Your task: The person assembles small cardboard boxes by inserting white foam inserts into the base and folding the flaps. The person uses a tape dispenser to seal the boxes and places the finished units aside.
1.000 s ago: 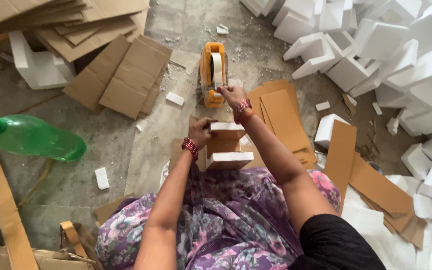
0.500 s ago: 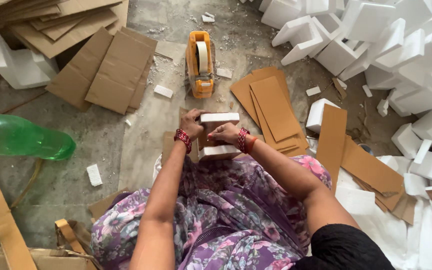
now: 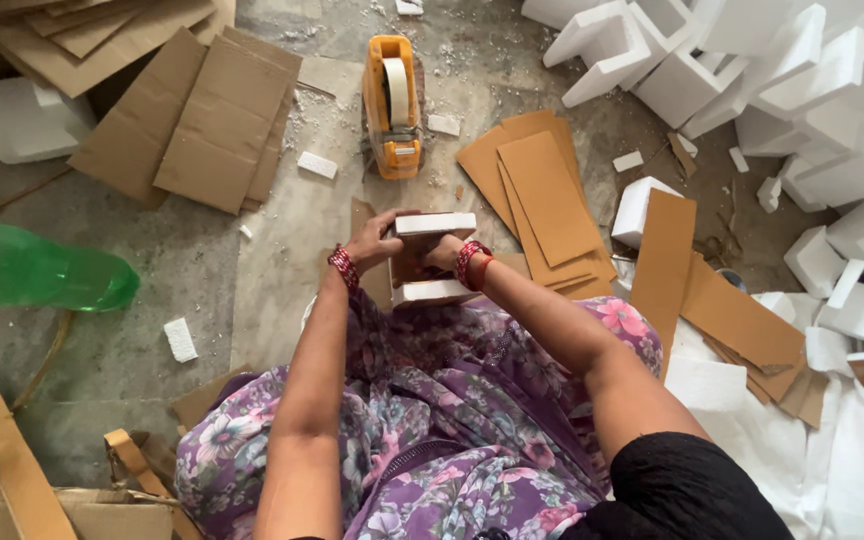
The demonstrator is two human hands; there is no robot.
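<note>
Your left hand (image 3: 372, 243) and right hand (image 3: 442, 252) both grip the foam-capped cardboard bundle (image 3: 430, 260) over your lap. The orange tape dispenser (image 3: 392, 105) sits just beyond on the floor (image 3: 252, 270).

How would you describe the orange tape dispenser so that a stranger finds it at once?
Start from the person's two hands, left hand and right hand, on the foam-and-cardboard piece. Look straight beyond them on the concrete floor. The tape dispenser lies there: the only orange thing, carrying a white tape roll.

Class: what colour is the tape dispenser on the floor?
The tape dispenser is orange-yellow, holding a white roll; the head view shows it.
</note>
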